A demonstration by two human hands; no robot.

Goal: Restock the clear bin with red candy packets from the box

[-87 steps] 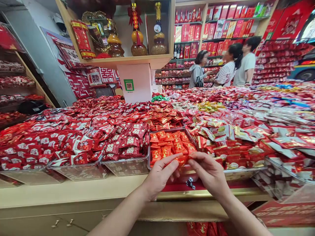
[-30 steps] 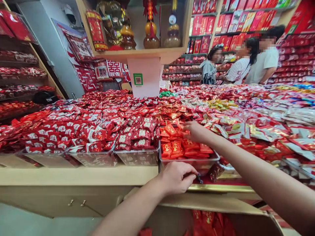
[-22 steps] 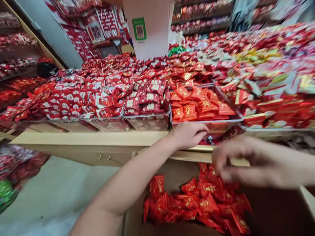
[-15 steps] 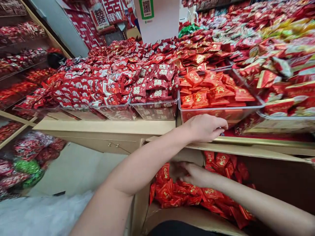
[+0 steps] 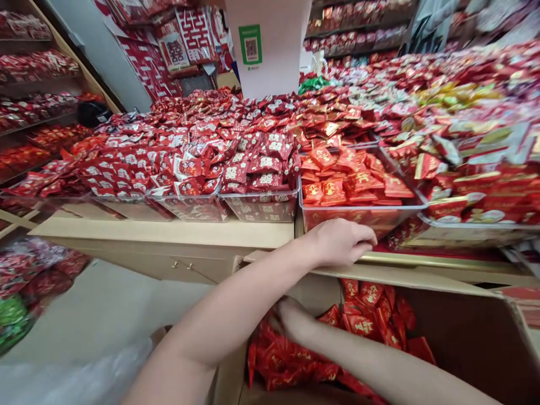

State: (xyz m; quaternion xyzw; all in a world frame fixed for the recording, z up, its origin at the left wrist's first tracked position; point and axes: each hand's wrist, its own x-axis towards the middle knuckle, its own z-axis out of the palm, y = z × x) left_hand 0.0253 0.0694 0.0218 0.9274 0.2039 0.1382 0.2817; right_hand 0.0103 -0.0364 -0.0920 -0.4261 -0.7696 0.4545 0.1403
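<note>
Right hand (image 5: 291, 318) is down in the cardboard box (image 5: 472, 332) below the counter, buried among the red candy packets (image 5: 363, 323); the left forearm crosses in front of its fingers, so can't tell how far it's closed or whether it has any packets yet. Packets in the box are loose, heaped, gold print on red, same look as the ones up in the clear tray (image 5: 363, 214). Left hand (image 5: 341, 243) rests curled on the counter edge (image 5: 169, 232) just under that tray's front wall, fingers bent in and touching something at the lip; can't make out what, looks like bracing rather than a grip on a packet. Judgement on doing the scoop well: spread the fingers, go under the heap rather than pinching from the top, take a loose handful so wrappers don't slide out, and clear the box flap and the left forearm on the lift. The tray is already fairly full, so keep handfuls modest and lay them toward the back. Left of it, trays of darker red packets with white print (image 5: 261, 169). Further back, mixed candy piles cover the table up to a white post with a green QR sign (image 5: 250, 48).
</note>
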